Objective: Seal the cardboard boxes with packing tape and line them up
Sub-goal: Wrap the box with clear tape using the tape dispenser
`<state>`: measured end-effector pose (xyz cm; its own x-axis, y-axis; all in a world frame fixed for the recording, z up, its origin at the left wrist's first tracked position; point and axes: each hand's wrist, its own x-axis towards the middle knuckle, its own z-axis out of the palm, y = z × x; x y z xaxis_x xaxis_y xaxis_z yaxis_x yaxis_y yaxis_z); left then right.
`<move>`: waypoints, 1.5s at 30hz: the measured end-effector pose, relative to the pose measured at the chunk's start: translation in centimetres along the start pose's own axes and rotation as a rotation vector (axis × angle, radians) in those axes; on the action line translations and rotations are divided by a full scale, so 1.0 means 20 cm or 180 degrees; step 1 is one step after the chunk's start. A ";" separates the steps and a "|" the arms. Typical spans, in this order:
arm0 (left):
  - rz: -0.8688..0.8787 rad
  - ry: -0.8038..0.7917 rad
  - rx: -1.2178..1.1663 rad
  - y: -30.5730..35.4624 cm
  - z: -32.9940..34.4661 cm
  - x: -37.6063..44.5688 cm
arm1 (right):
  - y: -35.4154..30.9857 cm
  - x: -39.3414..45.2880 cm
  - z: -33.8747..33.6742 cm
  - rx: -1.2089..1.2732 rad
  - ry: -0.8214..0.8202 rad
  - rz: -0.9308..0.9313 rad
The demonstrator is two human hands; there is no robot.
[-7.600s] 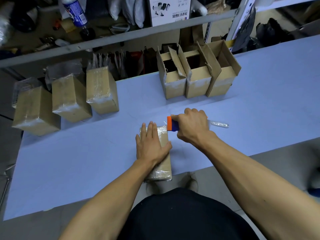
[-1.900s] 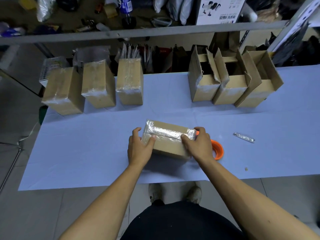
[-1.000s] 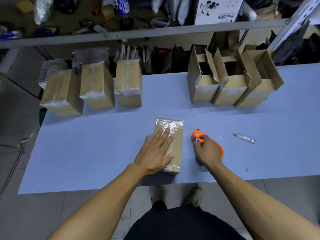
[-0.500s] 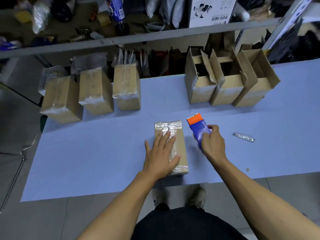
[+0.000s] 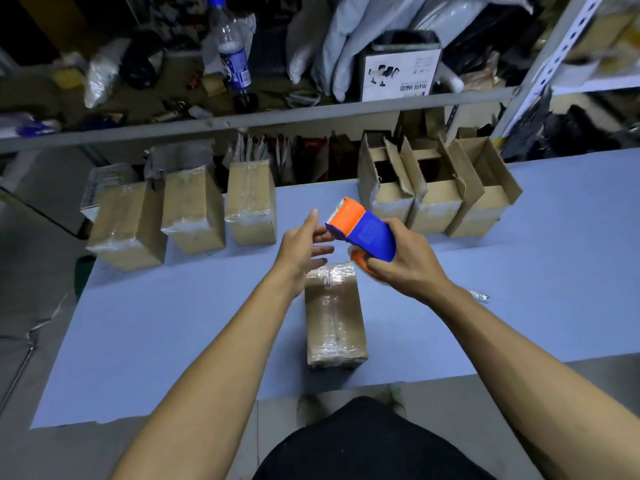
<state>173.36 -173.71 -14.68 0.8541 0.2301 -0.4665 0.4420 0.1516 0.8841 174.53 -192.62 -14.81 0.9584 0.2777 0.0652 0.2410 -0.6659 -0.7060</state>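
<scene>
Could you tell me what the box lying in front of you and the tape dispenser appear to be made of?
The box looks like brown cardboard, glossy with wrinkled clear tape. The tape dispenser, held by the right hand, seems hard plastic: smooth, matte blue and orange shell.

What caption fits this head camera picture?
Right hand holds tape dispenser above taped box; left hand reaches toward it.

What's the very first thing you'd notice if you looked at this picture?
The bright orange and blue plastic tape dispenser, held up in mid-air by the right hand above the pale blue table, with the left hand reaching open toward its front end. Below lies a brown cardboard box wrapped in shiny clear tape. Behind stand three taped boxes at left and three open-flapped boxes at right.
</scene>
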 end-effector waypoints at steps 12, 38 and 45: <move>-0.0225 -0.0579 -0.0092 0.12 -0.11 -0.03 | -0.03 0.01 0.00 0.0044 -0.0313 -0.0397; 0.1092 0.0173 0.2332 -0.05 -0.18 0.06 | 0.05 0.08 0.06 -0.0879 -0.0745 -0.1014; 0.0741 0.0334 0.1491 -0.13 -0.16 0.08 | 0.05 0.11 0.06 -0.1081 -0.0683 -0.1072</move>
<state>172.68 -170.65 -17.73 0.9228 0.3050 -0.2355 0.3396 -0.3549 0.8711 176.63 -191.88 -16.10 0.7751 0.6271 0.0780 0.6004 -0.6923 -0.4002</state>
